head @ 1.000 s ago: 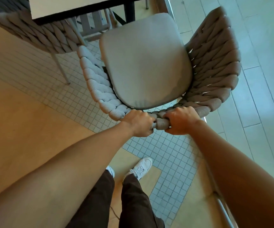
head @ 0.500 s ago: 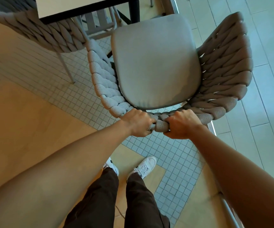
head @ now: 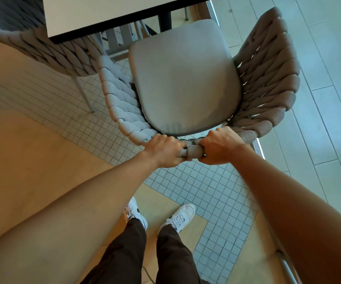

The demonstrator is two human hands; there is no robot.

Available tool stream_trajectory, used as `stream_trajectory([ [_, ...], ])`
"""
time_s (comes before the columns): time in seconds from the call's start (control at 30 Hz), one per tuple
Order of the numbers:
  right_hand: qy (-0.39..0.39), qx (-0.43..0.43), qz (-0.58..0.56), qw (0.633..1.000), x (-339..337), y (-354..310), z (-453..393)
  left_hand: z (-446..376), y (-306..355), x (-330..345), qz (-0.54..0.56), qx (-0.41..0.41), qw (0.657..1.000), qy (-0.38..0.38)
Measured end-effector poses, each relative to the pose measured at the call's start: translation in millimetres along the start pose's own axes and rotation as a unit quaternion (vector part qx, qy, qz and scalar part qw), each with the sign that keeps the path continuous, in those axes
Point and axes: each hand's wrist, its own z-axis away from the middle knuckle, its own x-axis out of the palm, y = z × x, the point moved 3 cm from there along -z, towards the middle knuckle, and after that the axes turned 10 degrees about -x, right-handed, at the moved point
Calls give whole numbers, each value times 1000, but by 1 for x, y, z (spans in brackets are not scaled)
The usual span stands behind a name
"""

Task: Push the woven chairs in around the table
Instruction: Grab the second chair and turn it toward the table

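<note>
A grey woven chair (head: 267,78) with a smooth grey seat cushion (head: 184,78) stands directly below me, facing the table (head: 96,11). My left hand (head: 163,150) and my right hand (head: 218,146) both grip the top rail of its woven backrest, side by side with a short piece of rail between them. The cushion's front edge sits at the table's dark edge, beside a black table leg (head: 164,22). A second woven chair (head: 42,52) stands at the upper left, partly under the tabletop.
The floor mixes small white mosaic tiles (head: 206,191), tan panels at left and long pale planks at right. A metal rail (head: 286,265) runs at lower right. My two white shoes (head: 177,218) stand just behind the chair.
The chair has slid forward toward the table with both hands still on its backrest. My feet have stepped forward after it, and more tabletop shows at the top.
</note>
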Motion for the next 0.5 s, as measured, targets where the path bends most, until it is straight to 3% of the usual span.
stream_trajectory([
  [0.2,-3,21,-55,998,7,21,21,1,5,3,-5,29,998,50],
  [0.37,81,52,-39,995,19,40,46,10,-14,-4,-52,96,985,135],
  [0.5,133,70,-40,988,24,40,42,6,-21,-3,-40,126,979,153],
])
